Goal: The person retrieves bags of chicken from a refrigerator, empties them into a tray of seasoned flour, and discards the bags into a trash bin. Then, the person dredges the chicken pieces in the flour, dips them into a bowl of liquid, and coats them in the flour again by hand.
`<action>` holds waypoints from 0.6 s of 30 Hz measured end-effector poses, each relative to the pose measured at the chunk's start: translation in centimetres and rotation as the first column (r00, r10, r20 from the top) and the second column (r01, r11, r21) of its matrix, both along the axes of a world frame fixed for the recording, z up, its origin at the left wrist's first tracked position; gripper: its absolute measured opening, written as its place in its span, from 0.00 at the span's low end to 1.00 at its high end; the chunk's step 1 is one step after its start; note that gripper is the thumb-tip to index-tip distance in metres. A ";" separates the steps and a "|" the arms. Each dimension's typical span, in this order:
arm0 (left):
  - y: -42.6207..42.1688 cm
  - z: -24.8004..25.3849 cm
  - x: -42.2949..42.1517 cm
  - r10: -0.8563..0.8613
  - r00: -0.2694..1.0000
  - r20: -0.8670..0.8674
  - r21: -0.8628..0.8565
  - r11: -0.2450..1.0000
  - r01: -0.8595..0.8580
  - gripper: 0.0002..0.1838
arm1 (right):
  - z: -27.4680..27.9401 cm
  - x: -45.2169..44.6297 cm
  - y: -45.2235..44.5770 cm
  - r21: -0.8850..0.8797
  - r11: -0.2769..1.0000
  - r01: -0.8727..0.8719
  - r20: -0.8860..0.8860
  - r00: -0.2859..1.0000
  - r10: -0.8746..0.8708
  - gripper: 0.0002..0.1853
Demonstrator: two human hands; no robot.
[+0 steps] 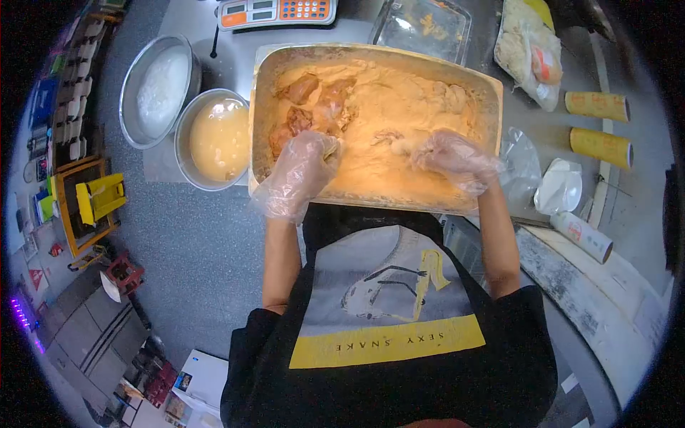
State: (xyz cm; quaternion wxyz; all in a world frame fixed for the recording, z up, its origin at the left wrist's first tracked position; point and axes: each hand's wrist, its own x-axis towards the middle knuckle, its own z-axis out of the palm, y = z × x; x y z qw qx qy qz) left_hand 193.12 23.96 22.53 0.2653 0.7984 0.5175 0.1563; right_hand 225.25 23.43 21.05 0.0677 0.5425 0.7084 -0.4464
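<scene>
A large rectangular metal tub (378,48) holds an orange-tinted breading powder (378,89). Several wet, reddish-brown marinated chicken pieces (300,89) lie in its left part. My left hand (307,167), in a clear plastic glove, is closed over the near left of the powder, just below those pieces; whatever is in its fingers is hidden. My right hand (453,157), gloved alike, has its fingers curled at the end of a powder-coated chicken piece (390,137) near the tub's middle. More coated lumps (449,93) lie at the far right of the powder.
Left of the tub stand a bowl of yellowish batter (217,139) and a larger bowl of whitish liquid (163,89). Behind are an orange scale (277,13) and a clear tray (421,32). Bagged food (529,53), yellow tubes (598,105) and a white-and-red roll (581,235) lie right.
</scene>
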 end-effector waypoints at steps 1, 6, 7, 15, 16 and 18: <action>-0.1 -0.3 -0.1 -0.017 1.000 -0.015 0.010 1.000 0.017 0.07 | -1.9 1.0 -0.5 -0.005 1.000 -0.001 0.007 1.000 0.001 0.15; -0.9 -0.6 -1.1 -0.002 0.999 -0.034 -0.104 0.995 -0.002 0.10 | -7.9 0.1 0.6 0.325 0.897 0.298 0.038 0.944 -0.327 0.17; -1.1 -0.8 -1.2 -0.037 0.998 -0.052 -0.099 0.995 0.031 0.10 | -9.4 -0.4 0.9 0.360 0.889 0.283 0.080 0.940 -0.331 0.17; -2.1 -1.5 -0.1 -0.008 1.000 -0.012 -0.070 0.997 0.007 0.09 | -12.3 -1.4 -3.7 -0.619 0.545 0.565 -0.482 0.274 -0.832 0.12; -2.2 -1.9 0.1 -0.020 1.000 0.017 -0.039 0.999 0.020 0.09 | -11.5 -1.1 -4.3 -0.622 0.543 0.565 -0.478 0.276 -0.834 0.12; -2.0 -2.5 0.6 -0.037 0.998 0.049 0.000 0.999 0.037 0.08 | -4.2 -2.9 -2.7 -0.419 0.786 0.455 -0.602 0.509 -0.615 0.17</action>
